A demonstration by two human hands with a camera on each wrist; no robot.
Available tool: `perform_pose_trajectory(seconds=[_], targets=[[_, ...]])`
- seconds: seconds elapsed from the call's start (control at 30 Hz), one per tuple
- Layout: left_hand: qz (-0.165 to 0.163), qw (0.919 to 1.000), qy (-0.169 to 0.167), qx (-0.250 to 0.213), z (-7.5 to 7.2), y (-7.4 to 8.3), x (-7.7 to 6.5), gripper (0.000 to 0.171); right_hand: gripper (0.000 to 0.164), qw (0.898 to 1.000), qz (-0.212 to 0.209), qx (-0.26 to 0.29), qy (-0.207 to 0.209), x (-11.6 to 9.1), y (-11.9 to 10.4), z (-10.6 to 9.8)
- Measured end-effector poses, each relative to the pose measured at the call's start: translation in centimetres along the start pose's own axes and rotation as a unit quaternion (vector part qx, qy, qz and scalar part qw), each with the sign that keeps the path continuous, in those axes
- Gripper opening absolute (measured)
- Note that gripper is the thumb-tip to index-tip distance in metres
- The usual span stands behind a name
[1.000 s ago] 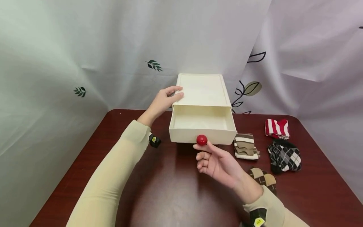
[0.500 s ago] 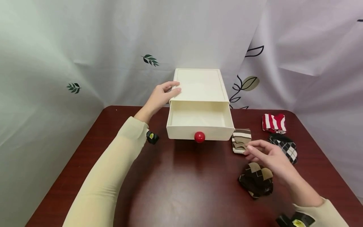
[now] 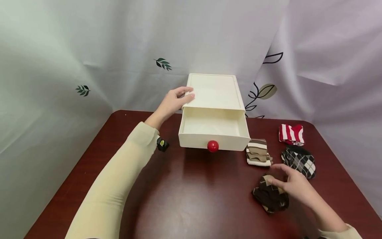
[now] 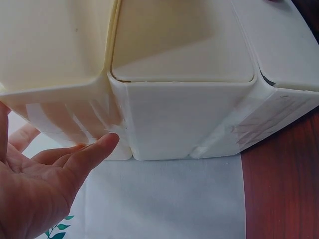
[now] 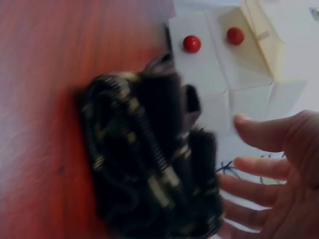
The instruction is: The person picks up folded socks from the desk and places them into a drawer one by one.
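Note:
A white drawer unit stands at the table's back, its top drawer pulled out by a red knob; the visible inside is bare. My left hand rests on the unit's top left edge, fingers extended. In the left wrist view, that hand lies against the white side wall. My right hand reaches over a folded brown argyle sock bundle, thumb and fingers apart. In the right wrist view the dark bundle is blurred beside the spread fingers; whether they touch is unclear.
Right of the drawer lies a folded brown-and-white striped sock bundle. Farther right are a red-and-white striped bundle and a black-and-grey argyle bundle. A pale curtain hangs behind the dark red table.
My right hand has left the red knob and moved right and toward me, down to the brown argyle sock bundle. My left hand keeps its place on the unit; the drawer stays out.

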State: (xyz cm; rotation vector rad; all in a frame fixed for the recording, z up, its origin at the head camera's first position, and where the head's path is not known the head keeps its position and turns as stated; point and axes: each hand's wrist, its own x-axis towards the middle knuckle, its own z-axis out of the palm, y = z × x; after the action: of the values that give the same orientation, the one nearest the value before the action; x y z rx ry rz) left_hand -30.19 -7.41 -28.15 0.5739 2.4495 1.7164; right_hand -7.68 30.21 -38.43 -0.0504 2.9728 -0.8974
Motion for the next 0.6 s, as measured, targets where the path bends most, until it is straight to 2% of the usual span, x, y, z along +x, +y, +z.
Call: perform_pose_trajectory(seconds=[0.13, 0.23, 0.47, 0.6], targets=[[0.0, 1.0, -0.002, 0.004, 0.1, -0.2, 0.2, 0.047, 0.059, 0.999, 0.006, -0.006, -0.036, -0.7, 1.1, 0.5], [0.003, 1.0, -0.004, 0.003, 0.2, -0.3, 0.1, 0.047, 0.065, 0.999, 0.017, -0.005, -0.047, -1.3, 1.7, 1.0], [0.006, 1.0, 0.006, 0.003, 0.1, -0.3, 0.1, 0.046, 0.067, 0.997, 0.028, 0.053, -0.053, -1.2, 1.9, 1.7], [0.011, 0.9999, 0.006, 0.003, 0.1, -0.3, 0.1, 0.045, 0.062, 0.997, 0.017, 0.066, -0.033, -1.1, 1.6, 1.8]])
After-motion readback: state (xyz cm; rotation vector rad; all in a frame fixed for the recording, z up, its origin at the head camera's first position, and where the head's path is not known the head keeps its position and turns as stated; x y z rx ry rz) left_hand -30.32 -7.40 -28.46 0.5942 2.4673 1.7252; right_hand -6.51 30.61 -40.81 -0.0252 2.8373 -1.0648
